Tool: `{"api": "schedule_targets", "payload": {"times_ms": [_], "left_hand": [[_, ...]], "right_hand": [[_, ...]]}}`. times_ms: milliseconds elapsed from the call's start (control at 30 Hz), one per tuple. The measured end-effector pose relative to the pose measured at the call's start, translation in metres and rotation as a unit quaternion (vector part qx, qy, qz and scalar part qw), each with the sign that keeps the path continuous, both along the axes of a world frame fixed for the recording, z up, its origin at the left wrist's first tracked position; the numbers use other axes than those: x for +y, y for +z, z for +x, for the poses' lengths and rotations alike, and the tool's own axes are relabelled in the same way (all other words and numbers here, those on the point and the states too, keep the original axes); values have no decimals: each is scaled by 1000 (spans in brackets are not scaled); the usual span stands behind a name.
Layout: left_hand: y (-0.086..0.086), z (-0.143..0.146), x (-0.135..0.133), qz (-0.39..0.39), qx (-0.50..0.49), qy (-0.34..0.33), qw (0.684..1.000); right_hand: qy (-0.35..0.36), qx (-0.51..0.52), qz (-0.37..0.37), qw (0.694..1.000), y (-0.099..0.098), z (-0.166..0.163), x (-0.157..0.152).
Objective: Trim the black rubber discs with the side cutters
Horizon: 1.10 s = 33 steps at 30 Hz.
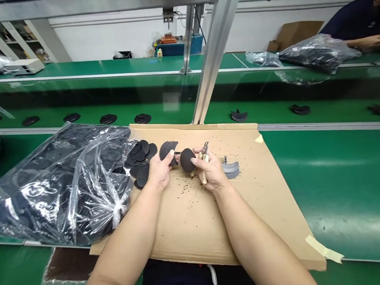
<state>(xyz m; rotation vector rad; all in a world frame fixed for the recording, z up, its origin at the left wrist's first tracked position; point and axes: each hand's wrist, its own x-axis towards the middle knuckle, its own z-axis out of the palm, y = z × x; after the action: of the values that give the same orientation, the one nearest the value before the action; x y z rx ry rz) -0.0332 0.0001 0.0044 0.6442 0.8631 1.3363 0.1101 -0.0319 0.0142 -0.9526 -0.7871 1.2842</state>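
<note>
My left hand [160, 169] pinches a small stack of black rubber discs [167, 149] above a sheet of cardboard [195, 219]. My right hand [211, 170] is closed around small metal clippers [205, 149] with pale handles, and its fingers also touch a single black disc [187, 160] held between both hands. More loose black discs [140, 163] lie on the cardboard just left of my left hand. A short stack of grey trimmed pieces [231, 168] sits right of my right hand. Dark crumbs are scattered under the hands.
A large clear plastic bag of black parts [55, 189] spills onto the cardboard at left. A green conveyor belt [332, 104] carries spaced black discs behind. A slanted metal post [211, 51] rises from the cardboard's far edge. Another person [363, 23] works at far right beside another bag [313, 53].
</note>
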Motion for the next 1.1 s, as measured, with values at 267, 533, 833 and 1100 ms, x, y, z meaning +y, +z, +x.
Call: {"api": "schedule_targets", "payload": {"times_ms": [267,533,833,1100], "left_hand": [[0,7,-9,-18,-5,-98,995],[0,8,-12,34,31,-70,997],[4,8,-15,60,33,-72,995],[4,12,-17,76,37,-67,994]], "right_hand": [[-82,-28,37,996,-9,3,5],[-69,-137,46,987,-12,2,2],[-12,-161,37,986,-14,2,1],[-26,-161,38,986,-6,1,-2]]}}
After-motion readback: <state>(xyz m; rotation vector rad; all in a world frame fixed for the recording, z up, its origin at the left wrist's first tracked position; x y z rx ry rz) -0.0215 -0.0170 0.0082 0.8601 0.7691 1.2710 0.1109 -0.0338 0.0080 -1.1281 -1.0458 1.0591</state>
